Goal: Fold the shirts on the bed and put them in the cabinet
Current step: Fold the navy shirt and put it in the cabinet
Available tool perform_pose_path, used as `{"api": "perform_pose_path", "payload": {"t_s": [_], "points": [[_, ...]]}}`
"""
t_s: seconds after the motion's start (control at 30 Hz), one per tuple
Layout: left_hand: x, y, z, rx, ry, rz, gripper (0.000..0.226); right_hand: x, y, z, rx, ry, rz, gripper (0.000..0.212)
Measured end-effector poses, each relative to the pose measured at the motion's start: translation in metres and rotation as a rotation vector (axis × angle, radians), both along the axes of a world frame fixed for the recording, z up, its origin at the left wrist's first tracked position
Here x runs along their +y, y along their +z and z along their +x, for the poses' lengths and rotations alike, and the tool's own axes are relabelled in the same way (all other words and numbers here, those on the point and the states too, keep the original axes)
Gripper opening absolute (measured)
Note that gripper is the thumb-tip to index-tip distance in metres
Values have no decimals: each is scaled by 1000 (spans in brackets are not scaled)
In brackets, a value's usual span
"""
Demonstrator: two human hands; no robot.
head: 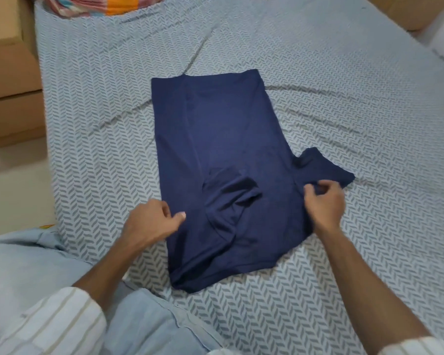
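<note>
A navy T-shirt (215,155), lying mid-bed toward the near edge, is judged half folded: one side is turned in, the other sleeve is pinched by the right hand (324,203), the left hand (151,221) is pressed half-curled on the cloth, and the cabinet step remains.

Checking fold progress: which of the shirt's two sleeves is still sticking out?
The sleeve by the right hand still juts onto the sheet; the one by the left hand is already folded in.

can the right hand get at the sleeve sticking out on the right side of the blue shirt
Probably yes: the right hand is already at the base of the sleeve, its fingers pinching the shirt there, with nothing lying between them.
</note>
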State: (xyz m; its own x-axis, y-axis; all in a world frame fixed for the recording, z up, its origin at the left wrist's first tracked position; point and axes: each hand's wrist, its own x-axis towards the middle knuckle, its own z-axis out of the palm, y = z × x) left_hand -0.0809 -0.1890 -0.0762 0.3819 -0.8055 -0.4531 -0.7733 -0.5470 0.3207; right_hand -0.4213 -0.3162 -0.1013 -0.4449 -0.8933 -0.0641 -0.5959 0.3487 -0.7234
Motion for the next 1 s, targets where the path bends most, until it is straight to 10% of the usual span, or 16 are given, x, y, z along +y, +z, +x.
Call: {"api": "perform_pose_path", "payload": {"t_s": [0.1, 0.27, 0.43, 0.67, 0.83, 1.0], "points": [[-30, 1, -21, 159, 6, -206, 16, -44, -5, -49, -98, -299, 114, 62], [-63, -13, -44, 520, 163, -176, 24, -82, -1, -59, -462, -373, 159, 21], [-75, -21, -39, 565, 233, -143, 29, -53, 40, 6, 93, 107, -71, 19], [-97, -16, -18, 1302, 762, -26, 52, 44, 44, 133, 109, 968, -490, 13], [-112, -19, -5, 1181, 625, 69, 74, 69, 0, 160, 226, 1266, -477, 10], [-122, -24, 0, 1031, 538, 110, 39, 61, -1, 148, 174, 1366, -160, 23]]}}
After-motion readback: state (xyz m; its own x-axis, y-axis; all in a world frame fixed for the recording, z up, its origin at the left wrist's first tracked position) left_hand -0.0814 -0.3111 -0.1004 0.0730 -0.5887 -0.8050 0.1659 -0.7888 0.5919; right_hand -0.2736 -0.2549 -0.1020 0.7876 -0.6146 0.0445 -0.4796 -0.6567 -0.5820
